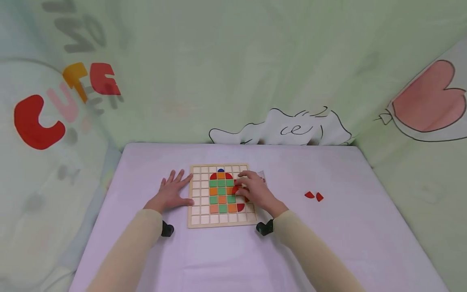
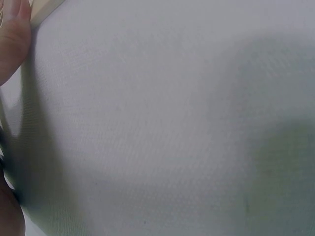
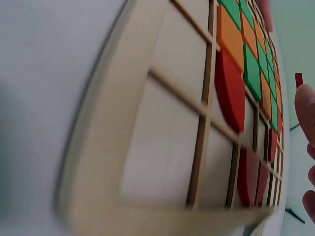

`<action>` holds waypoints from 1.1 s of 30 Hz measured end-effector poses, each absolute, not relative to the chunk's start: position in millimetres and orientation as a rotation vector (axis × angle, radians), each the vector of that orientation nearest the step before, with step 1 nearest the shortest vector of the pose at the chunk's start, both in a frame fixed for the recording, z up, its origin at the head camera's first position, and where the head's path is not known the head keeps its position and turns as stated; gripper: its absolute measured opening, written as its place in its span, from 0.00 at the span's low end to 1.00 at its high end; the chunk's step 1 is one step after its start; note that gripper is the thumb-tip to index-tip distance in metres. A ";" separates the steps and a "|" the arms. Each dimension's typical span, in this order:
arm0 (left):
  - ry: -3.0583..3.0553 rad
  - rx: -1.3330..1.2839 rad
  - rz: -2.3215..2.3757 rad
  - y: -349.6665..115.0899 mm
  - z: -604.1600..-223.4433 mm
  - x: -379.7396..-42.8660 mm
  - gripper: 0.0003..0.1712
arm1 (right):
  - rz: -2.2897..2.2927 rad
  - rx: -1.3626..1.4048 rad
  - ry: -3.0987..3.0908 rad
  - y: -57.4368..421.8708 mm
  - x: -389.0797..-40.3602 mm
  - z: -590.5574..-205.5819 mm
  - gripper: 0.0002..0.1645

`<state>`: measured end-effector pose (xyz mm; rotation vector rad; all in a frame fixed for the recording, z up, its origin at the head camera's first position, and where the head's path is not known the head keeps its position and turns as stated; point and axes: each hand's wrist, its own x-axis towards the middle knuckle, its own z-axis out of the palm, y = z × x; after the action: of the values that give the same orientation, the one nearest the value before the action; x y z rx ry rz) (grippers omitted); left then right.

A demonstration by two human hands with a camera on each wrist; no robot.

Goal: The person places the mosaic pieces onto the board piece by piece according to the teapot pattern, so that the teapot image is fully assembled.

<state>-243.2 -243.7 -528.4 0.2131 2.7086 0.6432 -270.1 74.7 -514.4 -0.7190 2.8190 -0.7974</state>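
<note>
A light wooden grid board [image 1: 215, 224] lies on the table, with orange and green square tiles [image 1: 222, 183] in its middle cells. Red rounded tiles [image 1: 240, 207] sit along the block's sides, and a blue tile [image 1: 221, 170] tops it. My left hand [image 1: 169, 195] is spread flat, its thumb and index finger touching the board's left edge. Over the right part of the board, my right hand [image 1: 257, 191] pinches a small red tile [image 3: 299, 79] at the fingertips, raised above the grid in the right wrist view. That hand covers some right-hand cells.
Two loose red quarter-round tiles [image 1: 309, 195] lie on the table to the right. A partly hidden printed card [image 1: 262, 175] lies by the board's upper right corner. Printed curtains [image 1: 233, 73] hang behind the lilac tablecloth [image 1: 233, 259] and at both sides.
</note>
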 end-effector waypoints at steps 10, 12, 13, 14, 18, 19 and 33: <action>2.695 0.195 0.660 -241.9 -525.6 -243.2 0.59 | -0.746 -0.858 2.796 34.4 -283.2 -512.5 0.13; 2.690 0.196 0.667 -242.8 -526.7 -243.9 0.59 | -0.753 -0.855 2.781 27.6 -285.9 -511.7 0.13; 2.689 0.197 0.668 -243.4 -527.7 -244.1 0.59 | -0.758 -0.859 2.778 24.2 -287.3 -511.6 0.13; 2.689 0.200 0.664 -244.1 -529.0 -244.5 0.59 | -0.764 -0.867 2.775 20.7 -288.6 -511.1 0.13; 2.693 0.206 0.654 -245.7 -531.7 -245.2 0.60 | -0.762 -0.886 2.771 5.5 -292.3 -510.4 0.13; 2.692 0.203 0.649 -245.5 -531.6 -245.6 0.60 | -0.764 -0.885 2.767 1.6 -292.8 -510.1 0.13; 2.689 0.178 0.601 -244.5 -526.5 -245.7 0.59 | -0.578 -1.050 2.693 -45.0 -291.2 -517.6 0.14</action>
<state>-245.7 -244.5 -526.5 0.1785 2.6887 0.6015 -291.2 -45.0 -517.6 -1.0503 2.6931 -0.5780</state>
